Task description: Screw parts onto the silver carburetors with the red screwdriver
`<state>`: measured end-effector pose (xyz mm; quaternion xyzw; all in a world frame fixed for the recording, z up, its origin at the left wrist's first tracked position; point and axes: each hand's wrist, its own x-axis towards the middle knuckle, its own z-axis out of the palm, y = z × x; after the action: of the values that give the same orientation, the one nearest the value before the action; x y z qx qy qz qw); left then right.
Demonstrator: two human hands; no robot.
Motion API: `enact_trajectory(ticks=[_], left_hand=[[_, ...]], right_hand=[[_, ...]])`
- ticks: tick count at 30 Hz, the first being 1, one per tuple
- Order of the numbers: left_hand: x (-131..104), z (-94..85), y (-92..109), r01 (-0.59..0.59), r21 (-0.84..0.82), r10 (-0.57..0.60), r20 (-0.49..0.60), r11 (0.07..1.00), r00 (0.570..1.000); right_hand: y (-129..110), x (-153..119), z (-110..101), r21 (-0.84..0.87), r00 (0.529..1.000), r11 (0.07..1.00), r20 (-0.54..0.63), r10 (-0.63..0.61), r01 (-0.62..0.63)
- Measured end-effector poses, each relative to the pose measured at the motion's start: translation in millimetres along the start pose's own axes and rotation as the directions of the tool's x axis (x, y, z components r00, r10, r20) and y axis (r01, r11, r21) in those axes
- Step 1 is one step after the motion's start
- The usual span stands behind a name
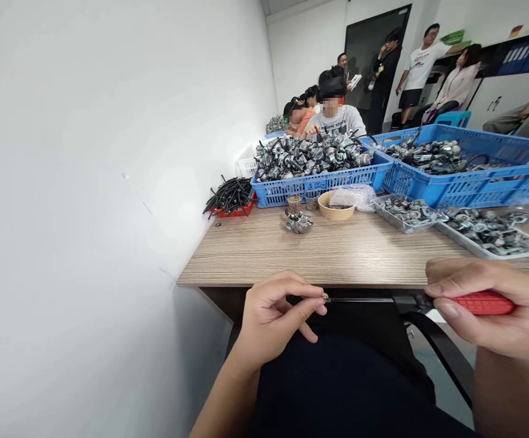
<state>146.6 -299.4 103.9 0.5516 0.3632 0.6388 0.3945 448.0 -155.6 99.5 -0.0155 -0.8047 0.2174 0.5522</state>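
My right hand [501, 298] is closed round the red handle of a screwdriver [360, 300], whose thin shaft points left. At its tip, my left hand [278, 316] pinches a small brass-coloured screw [325, 297] between thumb and forefinger; the fingers hide most of it. Both hands are held in front of the table edge, above my lap. Beyond them on the wooden table [246, 255] lies a metal carburetor [299, 222]. Just behind it stands a clear cup of small brass-coloured pieces [294, 204].
Blue crates [323, 184] piled with carburetors line the back. Black hoses [230, 194] fill a red basket at left, near the white wall [109, 182]. A paper bowl [336, 212], a clear tray [408, 213] and a white tray [492, 234] hold parts. People sit and stand beyond.
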Motion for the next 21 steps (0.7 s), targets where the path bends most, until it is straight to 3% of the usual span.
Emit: enact_trajectory(ticks=[10, 21], left_hand=[[-0.8, -1.2, 0.5, -0.009, -0.032, 0.01, 0.023, 0.999, 1.0], [-3.0, -1.9, 2.6, 0.011, 0.047, -0.012, 0.038, 0.999, 0.999]], right_hand=[[-4.6, 2.0, -2.4, -0.027, 1.0, 1.0, 0.021, -0.006, 0.006], [-9.9, 6.0, -8.5, -0.078, 0.996, 0.997, 0.088, 0.0, 0.007]])
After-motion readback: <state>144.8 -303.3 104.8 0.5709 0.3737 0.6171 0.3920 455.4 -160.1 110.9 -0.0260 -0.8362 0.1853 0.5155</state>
